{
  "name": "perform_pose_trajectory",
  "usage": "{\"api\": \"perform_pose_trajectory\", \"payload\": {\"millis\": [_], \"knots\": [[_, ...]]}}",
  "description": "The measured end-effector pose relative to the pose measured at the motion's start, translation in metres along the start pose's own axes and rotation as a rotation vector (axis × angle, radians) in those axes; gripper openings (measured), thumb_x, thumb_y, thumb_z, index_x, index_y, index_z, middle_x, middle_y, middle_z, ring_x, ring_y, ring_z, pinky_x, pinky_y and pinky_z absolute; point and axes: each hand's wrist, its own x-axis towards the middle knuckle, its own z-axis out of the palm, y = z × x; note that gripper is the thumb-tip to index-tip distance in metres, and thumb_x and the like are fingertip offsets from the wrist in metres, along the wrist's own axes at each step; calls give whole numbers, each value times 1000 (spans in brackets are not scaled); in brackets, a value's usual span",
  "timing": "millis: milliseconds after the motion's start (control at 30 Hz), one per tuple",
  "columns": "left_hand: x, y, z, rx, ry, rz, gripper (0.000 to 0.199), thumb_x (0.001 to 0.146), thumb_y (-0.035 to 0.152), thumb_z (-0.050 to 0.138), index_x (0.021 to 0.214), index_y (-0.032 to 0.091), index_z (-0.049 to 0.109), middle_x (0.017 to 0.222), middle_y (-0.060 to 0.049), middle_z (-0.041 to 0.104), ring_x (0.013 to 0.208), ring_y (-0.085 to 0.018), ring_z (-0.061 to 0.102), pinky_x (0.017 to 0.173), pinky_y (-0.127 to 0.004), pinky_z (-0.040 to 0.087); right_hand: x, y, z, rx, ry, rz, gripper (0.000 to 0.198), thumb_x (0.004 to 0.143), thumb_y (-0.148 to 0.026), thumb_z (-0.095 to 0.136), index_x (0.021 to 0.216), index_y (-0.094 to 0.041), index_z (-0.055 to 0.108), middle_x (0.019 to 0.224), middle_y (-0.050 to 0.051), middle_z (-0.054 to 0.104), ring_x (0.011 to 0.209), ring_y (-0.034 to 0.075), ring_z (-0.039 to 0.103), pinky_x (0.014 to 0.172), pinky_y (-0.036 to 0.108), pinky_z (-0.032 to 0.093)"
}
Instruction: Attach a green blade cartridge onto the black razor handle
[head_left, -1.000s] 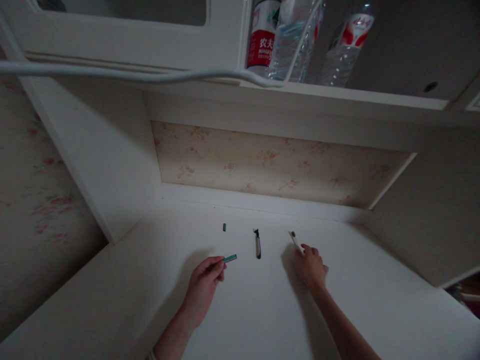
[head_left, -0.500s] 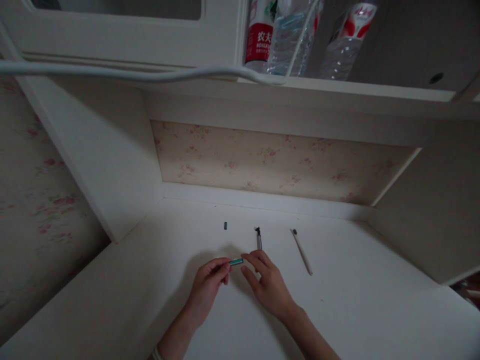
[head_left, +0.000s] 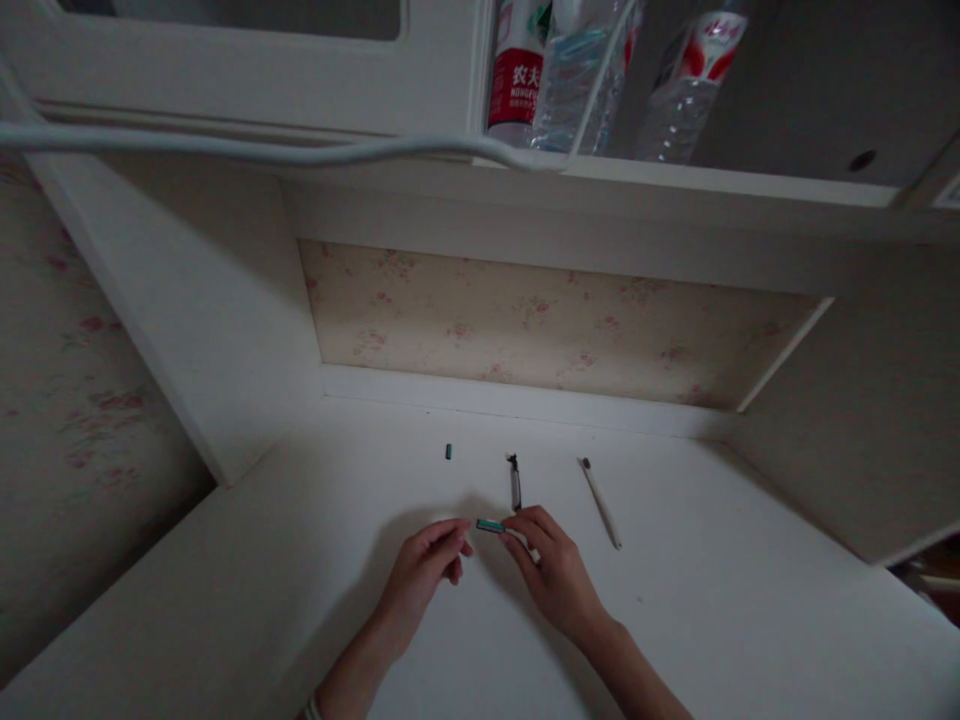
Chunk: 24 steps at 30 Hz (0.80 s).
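Note:
A small green and black razor cartridge (head_left: pixel 490 526) is pinched between the thumb and fingertips of my right hand (head_left: pixel 551 570), held at its right end above the white desk. Just left of it, my left hand (head_left: pixel 427 570) holds nothing. Its index finger is stretched toward the cartridge, with a narrow gap between them, and its other fingers curl below. Behind my hands lies a second, similar cartridge (head_left: pixel 448 452). A slim dark razor handle (head_left: pixel 515 482) lies just beyond my right fingers, its near end close to them. To the right rests a pale toothbrush (head_left: pixel 602 505) with dark bristles.
The white desk (head_left: pixel 300 600) is bounded by side panels and a flowered back wall (head_left: pixel 480 320). Overhead, a shelf (head_left: pixel 720 182) holds plastic bottles (head_left: pixel 517 80), and a white cable (head_left: pixel 300 150) runs along its front.
The cartridge has passed from my left hand to my right and moved slightly right. My right fingers have closed on it, and my left fingers have let go.

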Motion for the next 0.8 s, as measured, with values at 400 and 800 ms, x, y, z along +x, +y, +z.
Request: {"api": "perform_pose_trajectory", "payload": {"millis": [400, 800], "knots": [[-4, 6, 5, 107, -61, -90, 32, 72, 39, 66, 86, 11, 65, 69, -3, 58, 57, -10, 47, 54, -23, 36, -13, 141, -85, -380, 162, 722, 46, 84, -49, 42, 100, -16, 69, 100, 10, 66, 79, 21, 63, 73, 29, 47], [0, -2, 2, 177, -99, -106, 33, 74, 39, 64, 90, 10, 65, 71, -3, 57, 58, -11, 47, 54, -24, 36, -31, 182, -106, -593, 39, 1041, 44, 84, -50, 40, 108, -27, 69, 102, 13, 68, 93, 36, 62, 73, 44, 43]]}}
